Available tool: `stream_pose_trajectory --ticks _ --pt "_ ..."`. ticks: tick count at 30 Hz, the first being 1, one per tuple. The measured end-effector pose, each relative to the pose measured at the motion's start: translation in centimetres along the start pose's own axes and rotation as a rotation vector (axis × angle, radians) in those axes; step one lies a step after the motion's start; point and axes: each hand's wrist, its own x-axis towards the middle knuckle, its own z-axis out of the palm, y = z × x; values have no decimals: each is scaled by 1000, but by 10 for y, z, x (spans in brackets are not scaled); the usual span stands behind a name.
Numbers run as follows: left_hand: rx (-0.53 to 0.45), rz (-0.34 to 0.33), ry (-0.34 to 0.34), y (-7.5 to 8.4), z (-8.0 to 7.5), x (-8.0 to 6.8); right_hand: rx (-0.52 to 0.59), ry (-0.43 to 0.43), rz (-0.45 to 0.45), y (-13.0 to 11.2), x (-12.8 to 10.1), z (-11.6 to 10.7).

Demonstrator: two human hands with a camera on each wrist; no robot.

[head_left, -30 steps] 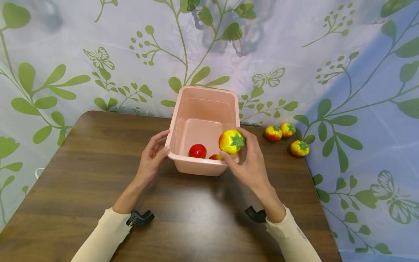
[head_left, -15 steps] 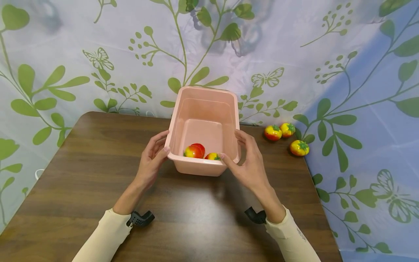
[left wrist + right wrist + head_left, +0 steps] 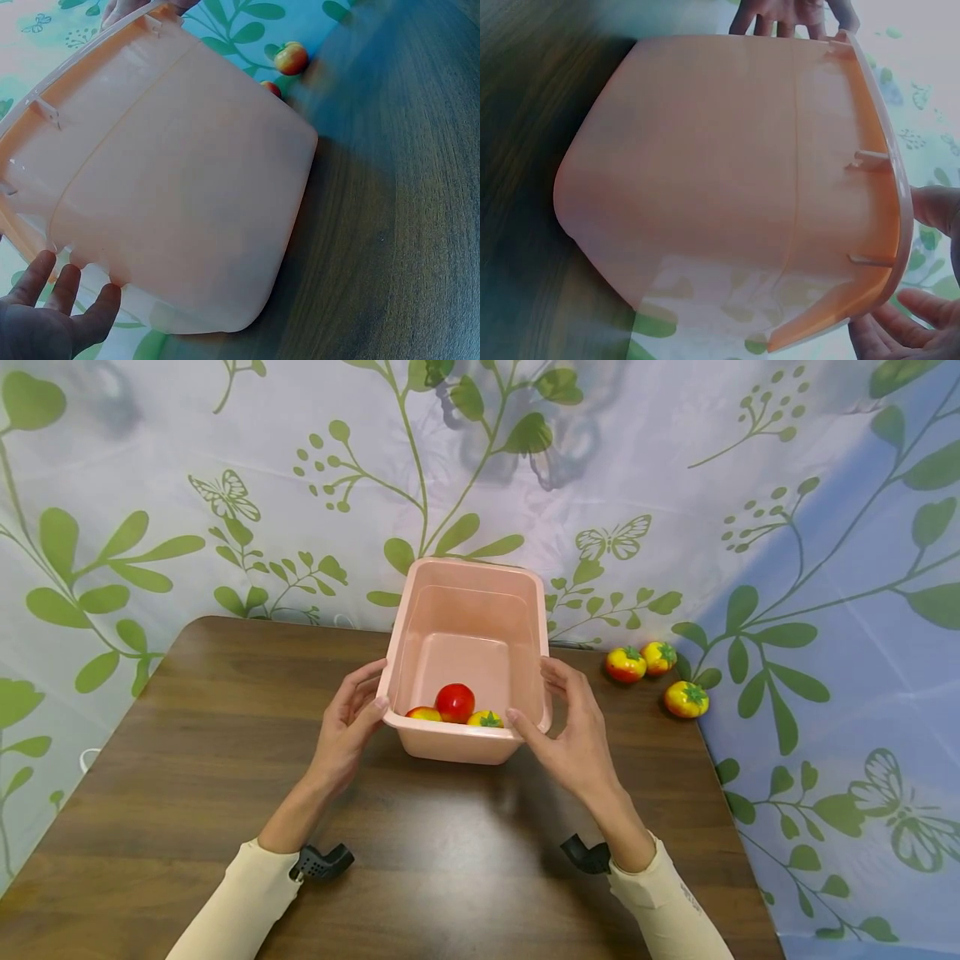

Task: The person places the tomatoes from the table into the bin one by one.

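Now both hands are flanking the bin | left hand [image 3: 347, 723] is curling its fingers on the near-left rim of the pink bin [image 3: 467, 585] | right hand [image 3: 573, 735] is resting relaxed against the near-right rim, thumb on top | bin is sitting on the tabletop [image 3: 225, 710], holding three tomatoes [image 3: 454, 702] | three more tomatoes [image 3: 627, 664] are lying far right.

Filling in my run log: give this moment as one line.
left hand: on tub rim | right hand: on rim | tub: three tomatoes inside
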Motion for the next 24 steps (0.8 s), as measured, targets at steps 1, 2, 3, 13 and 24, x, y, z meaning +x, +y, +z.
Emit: stream_pose_trajectory --ticks 1,2,3,13,24 --pt "0 1 -1 0 0 0 8 5 -3 1 1 0" --pt "0 1 -2 0 0 0 16 12 -9 2 1 -1" --pt "1 2 -2 0 0 0 24 20 -11 3 2 -2" --pt "-8 10 4 0 1 -1 86 114 48 34 10 -14" --pt "-10 11 3 0 2 -1 27 345 244 116 12 -47"
